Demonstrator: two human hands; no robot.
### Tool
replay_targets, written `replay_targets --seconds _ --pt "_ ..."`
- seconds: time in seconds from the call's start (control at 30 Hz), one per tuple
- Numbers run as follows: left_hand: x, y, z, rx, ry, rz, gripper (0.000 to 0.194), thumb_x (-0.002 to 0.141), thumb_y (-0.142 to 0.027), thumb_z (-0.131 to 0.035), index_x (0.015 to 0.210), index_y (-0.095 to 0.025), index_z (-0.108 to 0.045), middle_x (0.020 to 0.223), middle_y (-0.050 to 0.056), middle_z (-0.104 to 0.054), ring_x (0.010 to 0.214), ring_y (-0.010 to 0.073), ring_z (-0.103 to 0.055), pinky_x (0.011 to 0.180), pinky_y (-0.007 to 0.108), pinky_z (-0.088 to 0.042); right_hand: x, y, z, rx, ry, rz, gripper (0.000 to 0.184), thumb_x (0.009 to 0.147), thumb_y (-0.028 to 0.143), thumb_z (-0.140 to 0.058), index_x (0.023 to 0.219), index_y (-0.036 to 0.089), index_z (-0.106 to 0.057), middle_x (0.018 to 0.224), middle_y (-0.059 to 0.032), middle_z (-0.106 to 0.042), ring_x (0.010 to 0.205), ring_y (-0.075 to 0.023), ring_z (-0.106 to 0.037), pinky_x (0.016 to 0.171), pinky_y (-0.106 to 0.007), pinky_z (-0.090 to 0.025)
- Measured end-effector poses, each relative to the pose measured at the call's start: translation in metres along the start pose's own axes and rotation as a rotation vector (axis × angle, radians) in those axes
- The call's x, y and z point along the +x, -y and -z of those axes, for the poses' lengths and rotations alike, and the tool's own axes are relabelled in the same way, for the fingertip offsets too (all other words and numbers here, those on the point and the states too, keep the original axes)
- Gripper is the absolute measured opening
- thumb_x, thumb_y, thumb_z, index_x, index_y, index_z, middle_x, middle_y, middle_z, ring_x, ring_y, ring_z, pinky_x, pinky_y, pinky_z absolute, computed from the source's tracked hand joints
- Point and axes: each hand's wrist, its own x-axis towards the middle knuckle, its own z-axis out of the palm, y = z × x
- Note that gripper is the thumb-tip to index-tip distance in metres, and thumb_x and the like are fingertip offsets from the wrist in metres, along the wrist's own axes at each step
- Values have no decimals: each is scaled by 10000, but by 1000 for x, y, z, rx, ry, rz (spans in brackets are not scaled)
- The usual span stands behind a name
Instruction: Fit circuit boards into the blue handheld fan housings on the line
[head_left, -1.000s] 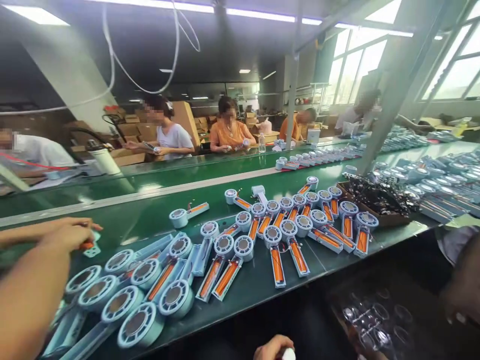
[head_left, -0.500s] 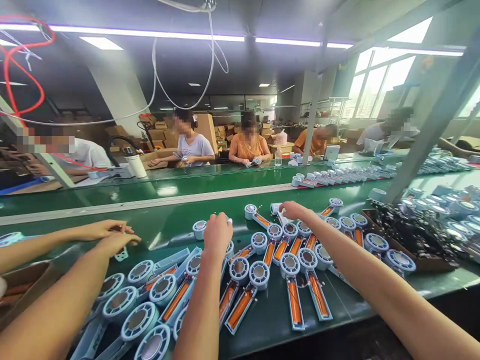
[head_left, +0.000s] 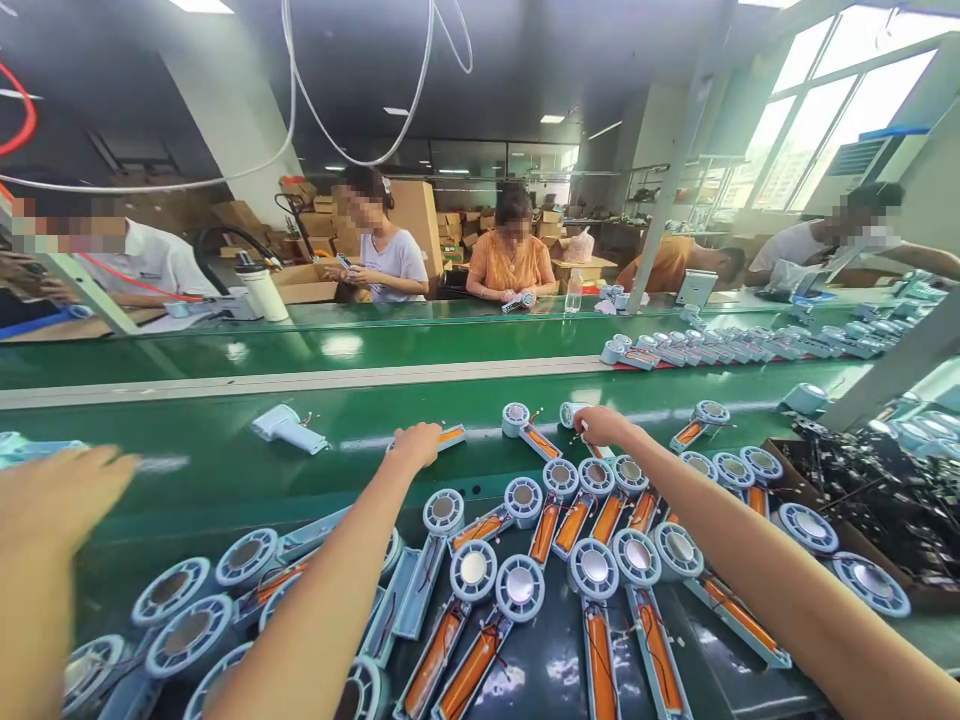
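My left hand (head_left: pixel 416 442) is closed over a handheld fan (head_left: pixel 452 436) lying on the green belt. Its orange-filled handle sticks out to the right, and my hand hides most of the rest. Further right, my right hand (head_left: pixel 602 426) has its fingers bent around another light blue fan (head_left: pixel 571 413), whose round head shows just left of the fingertips. Between my hands lies an open-handled fan (head_left: pixel 516 418) with loose wires. Below my arms, several more fans (head_left: pixel 519 588) with round vented heads and orange cells in their handles crowd the near surface.
A co-worker's blurred hand (head_left: pixel 67 490) reaches in at the left. A face-down fan (head_left: pixel 289 428) lies on the belt (head_left: pixel 187 440). At right stands a carton of black parts (head_left: pixel 862 500) beside a slanted post (head_left: pixel 892 360). Co-workers sit across the line behind a row of fans (head_left: pixel 742 345).
My left hand has shifted slightly left and is over a fan. My right hand stays by its fan. The co-worker's hands have drawn back left, and a face-down fan now shows there.
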Motion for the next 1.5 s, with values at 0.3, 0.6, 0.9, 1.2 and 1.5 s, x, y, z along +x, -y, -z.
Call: replay_targets --seconds 0.3,0.6,0.9,1.2,1.5 --pt "3 -51 -4 59 95 -353 272 949 -331 -644 1178 -183 -651 1317 93 -621 1215 264 -589 1042 522 -485 3 8 -6 272 -4 27 310 986 357 -617 1225 160 -616 1165 -75 -660 948 -195 -675 802 -378 -596" --pt "-3 -114 -26 -14 -86 -488 376 954 -314 -634 1311 -206 -588 1469 102 -509 1337 311 -495 1104 583 -419 -4 24 -6 241 4 10 322 971 375 -637 1203 152 -630 1176 -70 -660 991 -220 -670 841 -405 -587" --pt "14 -120 -29 -154 -20 -77 509 938 -331 -661 1401 -201 -494 1335 114 -592 1099 256 -648 921 475 -571 -27 64 -20 114 -105 -89 436 969 383 -633 1351 191 -553 1398 -115 -550 1197 -279 -592 994 -516 -514" --pt "8 -147 -4 -314 -87 -146 515 915 -200 -647 1397 -116 -487 1393 183 -564 1256 312 -584 1030 507 -504 -9 66 -13 195 -129 -312 639 834 487 -765 1342 145 -584 1468 -189 -483 1304 -380 -517 1016 -581 -484" --pt "-192 -165 -57 -496 -427 -442 361 978 -296 -425 1277 -205 -606 1346 138 -628 1249 285 -609 1037 460 -527 -38 25 18 564 -165 -136 289 976 392 -628 1128 146 -647 1068 -54 -682 881 -175 -677 771 -357 -588"
